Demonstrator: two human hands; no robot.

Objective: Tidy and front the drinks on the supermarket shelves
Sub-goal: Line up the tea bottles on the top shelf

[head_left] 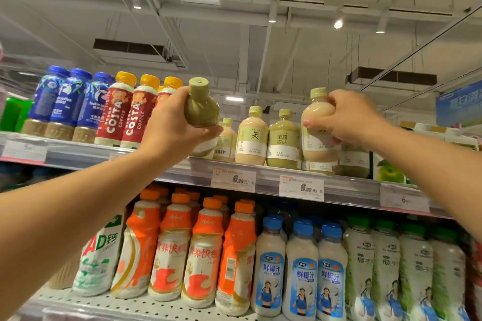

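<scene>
Now both hands raised at top shelf. Left hand grips green bottle, tilted, lifted above shelf just right of red coffee bottles. Right hand grips beige bottle, upright among matching bottles; base hidden

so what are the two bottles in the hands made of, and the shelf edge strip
Green bottle in the left hand: likely clear glossy plastic, drink showing through, highlights on the shoulder; matte cap.
Beige bottle in the right hand: same look.
Shelf edge strip: seems clear plastic over price tags.
</scene>
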